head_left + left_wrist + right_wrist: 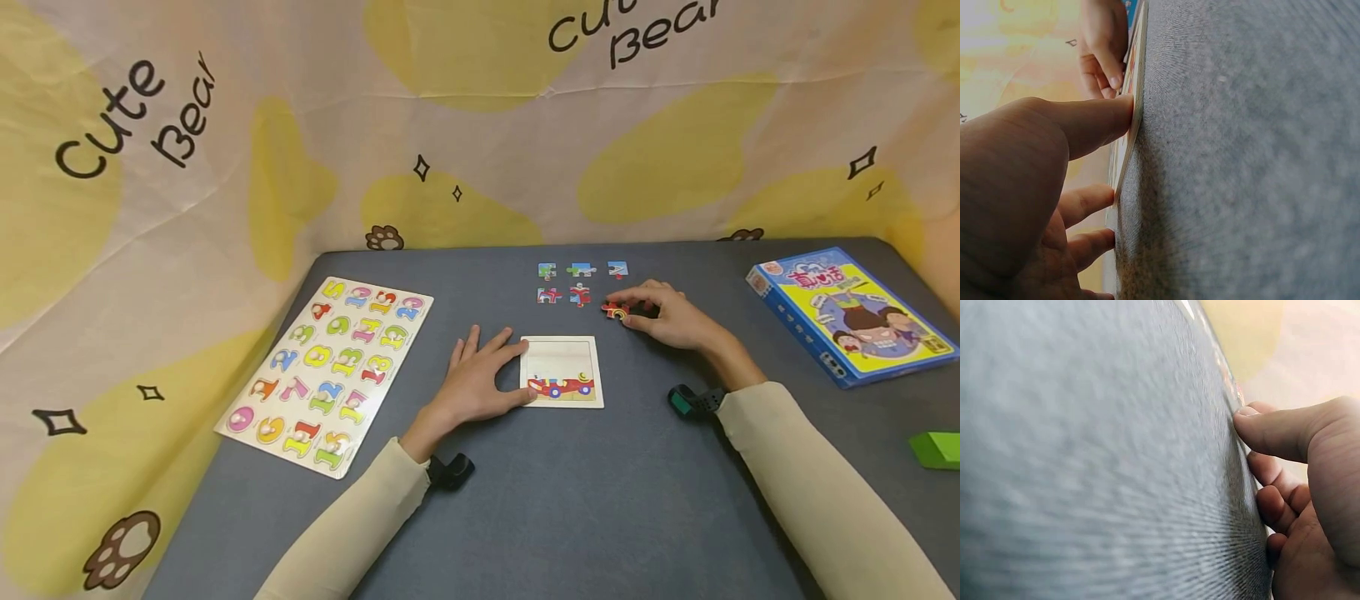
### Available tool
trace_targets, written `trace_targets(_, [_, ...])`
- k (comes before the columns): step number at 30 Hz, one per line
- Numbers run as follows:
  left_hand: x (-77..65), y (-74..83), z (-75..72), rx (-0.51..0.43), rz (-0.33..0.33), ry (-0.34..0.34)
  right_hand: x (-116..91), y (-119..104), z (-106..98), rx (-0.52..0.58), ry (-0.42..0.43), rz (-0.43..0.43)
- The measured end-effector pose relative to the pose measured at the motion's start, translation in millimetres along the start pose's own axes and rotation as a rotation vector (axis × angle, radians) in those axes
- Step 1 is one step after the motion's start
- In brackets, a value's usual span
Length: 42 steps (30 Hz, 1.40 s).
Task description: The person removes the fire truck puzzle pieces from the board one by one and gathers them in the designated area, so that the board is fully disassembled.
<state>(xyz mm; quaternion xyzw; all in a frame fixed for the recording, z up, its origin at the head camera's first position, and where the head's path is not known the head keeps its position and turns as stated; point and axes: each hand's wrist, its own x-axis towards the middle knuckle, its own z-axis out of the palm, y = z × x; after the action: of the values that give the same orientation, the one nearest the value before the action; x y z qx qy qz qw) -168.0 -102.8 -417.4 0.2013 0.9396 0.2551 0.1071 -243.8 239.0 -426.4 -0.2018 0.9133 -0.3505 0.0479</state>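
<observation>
A small square puzzle board (558, 358) with a pale border lies on the table, its lower part filled with a red car picture. My left hand (476, 379) is spread at the board's left side, thumb on its lower left corner and index fingertip at the upper left. The left wrist view shows that thumb (1100, 122) pressing the board's edge. Behind and to the right, my right hand (667, 315) pinches a red puzzle piece (617, 311) with a yellow wheel between thumb and index finger. More red shows under the palm, partly hidden.
Several loose puzzle pieces (580, 270) lie in two rows behind the board. A number board (375, 333) lies at the left. On the right are a blue and yellow box (855, 317) and a green block (936, 450). A printed cloth (480, 133) hangs behind the table.
</observation>
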Motion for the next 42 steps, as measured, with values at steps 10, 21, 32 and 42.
trace_targets(10, [-0.1,-1.5,1.7,0.000,0.000,-0.002,11,6,-5,-0.030,-0.003,0.003])
trace_targets(21, [-0.1,0.0,1.9,0.008,-0.002,-0.001,22,5,-12,-0.021,-0.056,0.018])
trace_targets(32, [0.8,-0.7,1.6,0.023,-0.004,-0.004,20,12,-9,0.068,0.091,0.062])
trace_targets(42, [0.0,-0.1,0.6,0.020,-0.009,-0.006,21,13,-9,0.010,0.094,0.090])
